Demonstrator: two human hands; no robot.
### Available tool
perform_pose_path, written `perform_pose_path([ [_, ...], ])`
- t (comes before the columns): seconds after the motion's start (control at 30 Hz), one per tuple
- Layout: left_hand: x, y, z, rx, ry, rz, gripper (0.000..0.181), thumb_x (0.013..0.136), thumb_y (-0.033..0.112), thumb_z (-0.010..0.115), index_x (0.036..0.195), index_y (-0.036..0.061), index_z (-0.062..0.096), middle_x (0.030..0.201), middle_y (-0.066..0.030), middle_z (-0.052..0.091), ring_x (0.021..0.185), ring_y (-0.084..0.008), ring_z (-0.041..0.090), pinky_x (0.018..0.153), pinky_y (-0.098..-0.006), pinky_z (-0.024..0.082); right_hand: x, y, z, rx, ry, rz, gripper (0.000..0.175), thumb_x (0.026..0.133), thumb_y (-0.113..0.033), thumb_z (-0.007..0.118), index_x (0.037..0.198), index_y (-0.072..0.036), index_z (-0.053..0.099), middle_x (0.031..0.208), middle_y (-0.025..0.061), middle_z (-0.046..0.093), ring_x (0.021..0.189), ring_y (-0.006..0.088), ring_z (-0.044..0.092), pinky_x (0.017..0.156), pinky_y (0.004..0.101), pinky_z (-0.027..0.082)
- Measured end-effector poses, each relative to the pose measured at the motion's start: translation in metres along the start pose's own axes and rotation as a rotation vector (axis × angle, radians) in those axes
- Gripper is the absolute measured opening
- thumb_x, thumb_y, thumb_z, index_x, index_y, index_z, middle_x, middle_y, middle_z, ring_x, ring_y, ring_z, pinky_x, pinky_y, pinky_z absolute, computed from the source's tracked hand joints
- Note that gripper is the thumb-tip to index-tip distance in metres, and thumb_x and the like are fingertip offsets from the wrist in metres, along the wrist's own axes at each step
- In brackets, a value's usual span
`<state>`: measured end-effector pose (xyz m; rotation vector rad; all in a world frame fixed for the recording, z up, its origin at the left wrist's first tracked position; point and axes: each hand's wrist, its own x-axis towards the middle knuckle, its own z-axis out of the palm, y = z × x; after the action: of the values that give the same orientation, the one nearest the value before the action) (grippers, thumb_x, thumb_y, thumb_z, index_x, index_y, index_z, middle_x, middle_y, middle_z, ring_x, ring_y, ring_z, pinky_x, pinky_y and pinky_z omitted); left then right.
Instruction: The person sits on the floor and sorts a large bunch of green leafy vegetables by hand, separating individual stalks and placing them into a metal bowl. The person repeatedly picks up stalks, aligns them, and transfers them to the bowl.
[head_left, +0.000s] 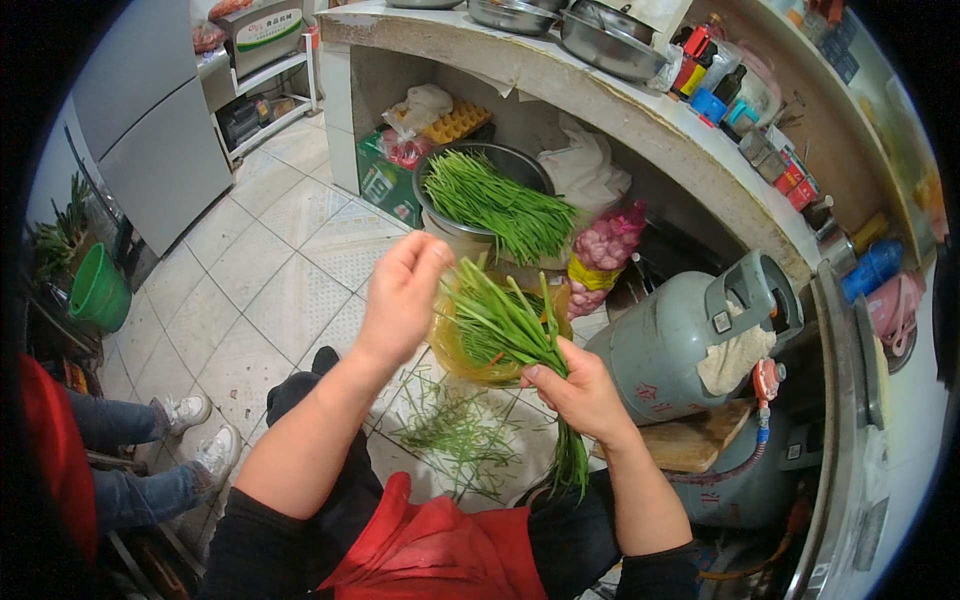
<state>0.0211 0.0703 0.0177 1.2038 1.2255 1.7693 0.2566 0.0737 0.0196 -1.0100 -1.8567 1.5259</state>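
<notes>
My right hand (577, 386) grips a bunch of long green chives (517, 322), likely garlic chives, near its middle. The stem ends point up and left; the leaves hang down past my wrist. Left of the bunch, my left hand (401, 296) is raised with its fingers drawn together. Whether something thin is pinched in it is unclear. Behind the bunch stands an open yellow plastic bag (444, 349) with more greens inside. Loose green trimmings (457, 439) lie scattered on the tiles below my hands. Beyond the bag, a metal basin (536, 169) holds a large heap of chives (495, 202).
A grey gas cylinder (652, 337) stands close on my right, near a wooden board (694, 439). A net bag of garlic (604, 244) is beside the basin, under a counter (600, 90). At left are another person's shoes (217, 457) and a green bucket (101, 289).
</notes>
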Motion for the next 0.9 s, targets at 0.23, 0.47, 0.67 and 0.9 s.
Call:
perform_pose_path([
  [0.23, 0.008, 0.013, -0.025, -0.045, 0.018, 0.013, 0.024, 0.097, 0.019, 0.056, 0.076, 0.0067, 0.054, 0.062, 0.0038, 0.044, 0.057, -0.0071, 0.039, 0.054, -0.0248, 0.035, -0.004, -0.004, -0.012, 0.071, 0.048, 0.062, 0.019, 0.094, -0.01, 0.06, 0.111, -0.002, 0.057, 0.084, 0.0012, 0.063, 0.06, 0.0043, 0.05, 0.052, 0.0195, 0.041],
  [0.47, -0.005, 0.023, -0.003, 0.266, -0.104, 0.42, 0.026, 0.079, 0.008, 0.074, 0.099, 0.0005, 0.06, 0.089, -0.0046, 0.061, 0.078, -0.0139, 0.056, 0.073, -0.0265, 0.046, -0.003, -0.004, -0.013, 0.285, -0.031, 0.11, 0.014, 0.094, -0.009, 0.06, 0.105, -0.003, 0.056, 0.083, 0.0034, 0.061, 0.057, 0.0063, 0.051, 0.047, 0.0201, 0.04],
  [0.67, -0.012, 0.012, 0.007, 0.058, -0.266, -0.002, 0.021, 0.083, 0.004, 0.07, 0.102, 0.001, 0.061, 0.08, -0.0002, 0.065, 0.067, -0.0048, 0.055, 0.062, -0.0212, 0.043, -0.002, -0.007, -0.004, 0.259, -0.14, 0.166, 0.012, 0.095, -0.009, 0.058, 0.104, -0.003, 0.056, 0.08, 0.0042, 0.06, 0.055, 0.0062, 0.048, 0.046, 0.0201, 0.038],
  [0.9, 0.007, 0.013, -0.005, -0.131, -0.008, -0.096, 0.012, 0.09, 0.011, 0.065, 0.092, -0.0004, 0.062, 0.073, -0.0013, 0.064, 0.062, -0.0054, 0.056, 0.058, -0.0203, 0.044, -0.004, -0.005, -0.009, 0.433, -0.138, 0.187, 0.011, 0.095, -0.012, 0.059, 0.101, -0.004, 0.056, 0.075, 0.003, 0.057, 0.052, 0.0061, 0.043, 0.044, 0.0195, 0.032],
])
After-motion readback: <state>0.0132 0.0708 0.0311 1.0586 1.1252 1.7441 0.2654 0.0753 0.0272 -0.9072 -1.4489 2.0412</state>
